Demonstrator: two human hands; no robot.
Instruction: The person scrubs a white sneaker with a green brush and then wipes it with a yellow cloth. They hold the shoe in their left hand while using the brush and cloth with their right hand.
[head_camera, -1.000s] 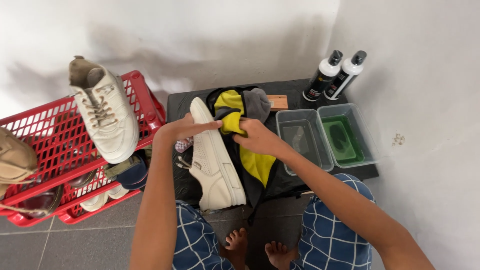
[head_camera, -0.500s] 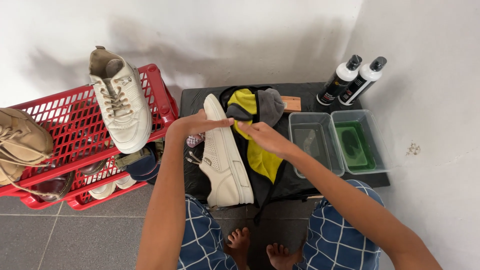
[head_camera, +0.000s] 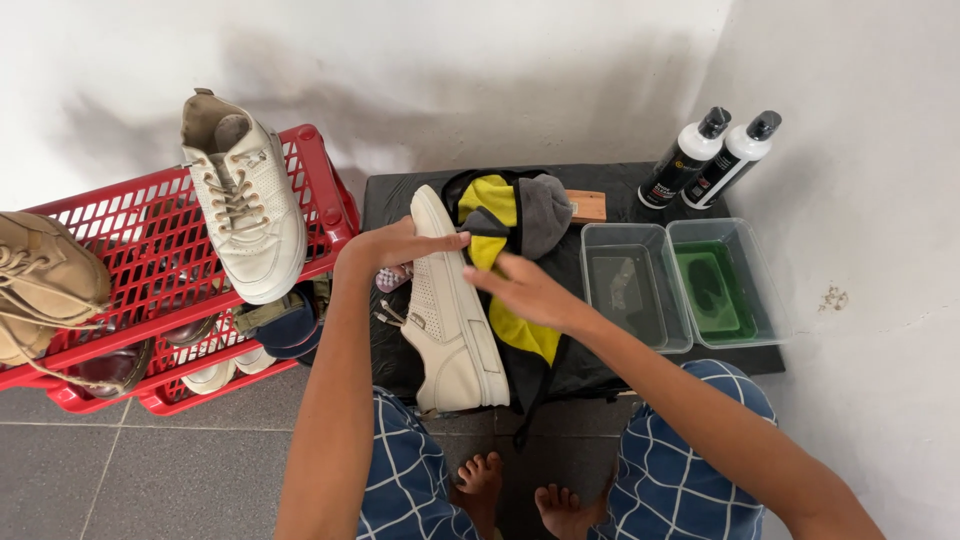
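Here the left hand (head_camera: 395, 245) grips the white sneaker (head_camera: 452, 305) on its side, while the right hand (head_camera: 520, 290) fingers press a yellow cloth (head_camera: 500, 265) against it.

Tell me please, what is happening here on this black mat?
A person sits over a black mat and holds a white sneaker on its side. The left hand steadies the shoe near its heel, and the right hand presses a yellow and grey cloth against it. Two clear tubs and two bottles stand to the right; a second white sneaker rests on a red rack.
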